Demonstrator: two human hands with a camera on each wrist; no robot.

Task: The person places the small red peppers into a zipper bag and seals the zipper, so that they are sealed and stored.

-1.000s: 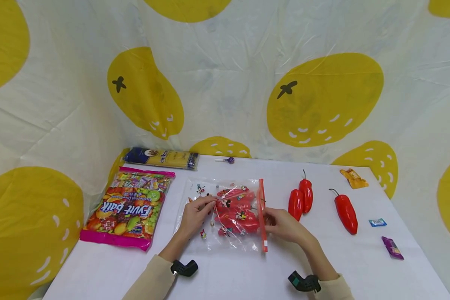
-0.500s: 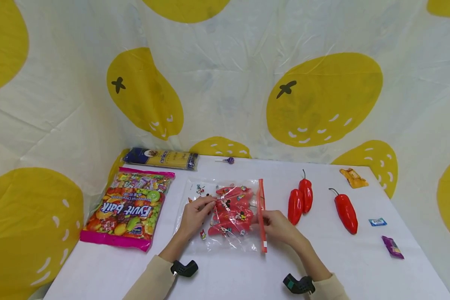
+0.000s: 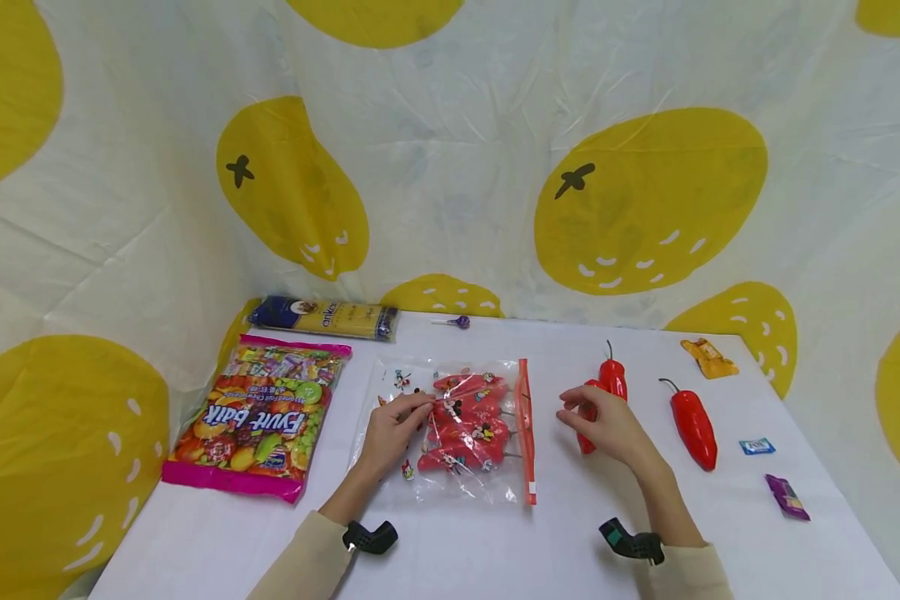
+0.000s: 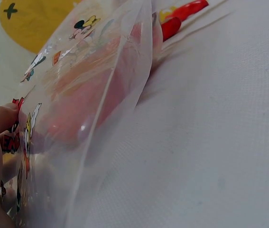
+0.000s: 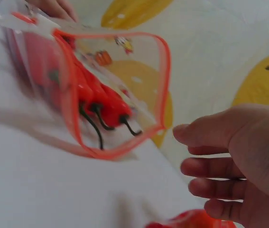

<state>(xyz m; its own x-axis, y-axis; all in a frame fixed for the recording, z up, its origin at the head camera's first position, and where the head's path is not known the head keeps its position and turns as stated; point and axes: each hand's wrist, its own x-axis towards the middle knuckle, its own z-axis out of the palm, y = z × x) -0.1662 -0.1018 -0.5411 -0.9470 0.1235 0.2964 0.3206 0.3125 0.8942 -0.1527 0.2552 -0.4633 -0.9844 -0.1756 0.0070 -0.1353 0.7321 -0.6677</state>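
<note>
Left hand [image 3: 390,427] pinches the zip bag [image 3: 450,429]; right hand [image 3: 603,421] hovers loose-fingered, holding nothing, over a red pepper [image 3: 589,408].

The cartoon-printed bag, mouth gaping, holds red peppers and lies mid-table [image 3: 495,550]. Two more peppers [image 3: 693,425] lie toward the right edge, beside small wrappers. Near the left edge lies a candy pack [image 3: 262,417] reading "Fruit-balk"; at the back-left corner, a packet [image 3: 322,317] whose label starts "anko".

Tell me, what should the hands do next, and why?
Probably the right hand should close round the nearest red pepper. It hovers right at that pepper holding nothing, while the left hand pinches the zip bag, whose mouth gapes open with peppers already inside.
</note>
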